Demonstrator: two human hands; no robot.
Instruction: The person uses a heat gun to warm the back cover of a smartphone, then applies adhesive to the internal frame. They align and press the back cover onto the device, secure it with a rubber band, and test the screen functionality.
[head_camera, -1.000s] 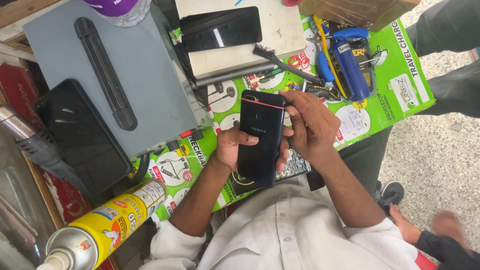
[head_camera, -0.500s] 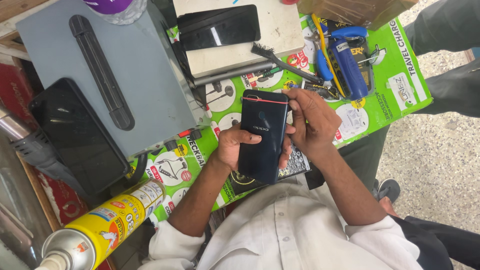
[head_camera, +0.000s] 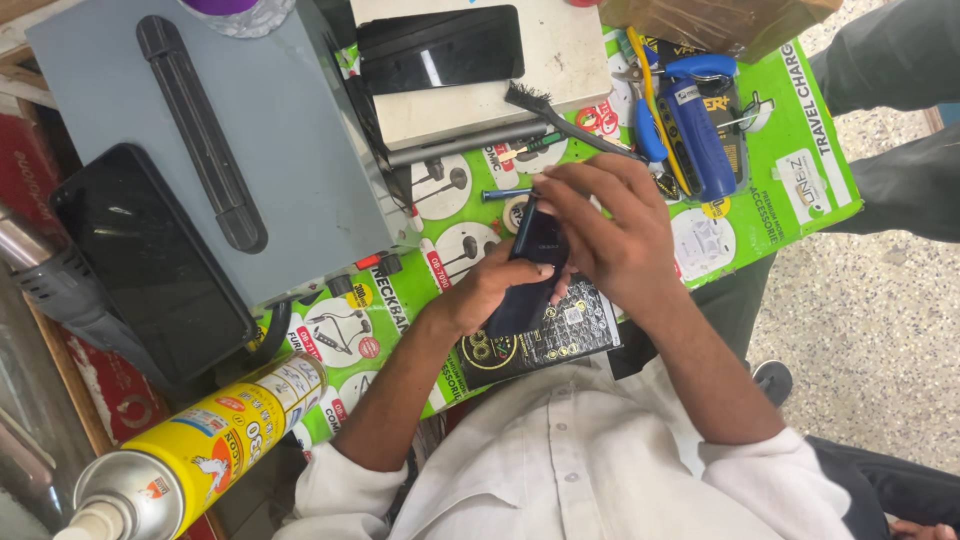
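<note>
I hold a dark blue phone (head_camera: 528, 285) in both hands above a green printed mat (head_camera: 790, 170). The phone is tilted up on its long edge, so only a narrow side and part of its back show. My left hand (head_camera: 478, 297) grips its lower half from the left. My right hand (head_camera: 605, 235) wraps over the upper end, fingers curled across the top. A small black printed card (head_camera: 560, 340) lies on the mat under my hands.
A grey box with a black handle (head_camera: 200, 130) fills the upper left, with a black phone (head_camera: 150, 260) beside it. Another phone (head_camera: 440, 48) lies on a white block. A brush (head_camera: 560, 115), blue tool (head_camera: 700, 130) and yellow spray can (head_camera: 200, 440) are nearby. Another person's legs (head_camera: 900, 130) stand at the right.
The phone lay with its back facing up; it has been turned onto its edge. My right hand has shifted over its top end.
</note>
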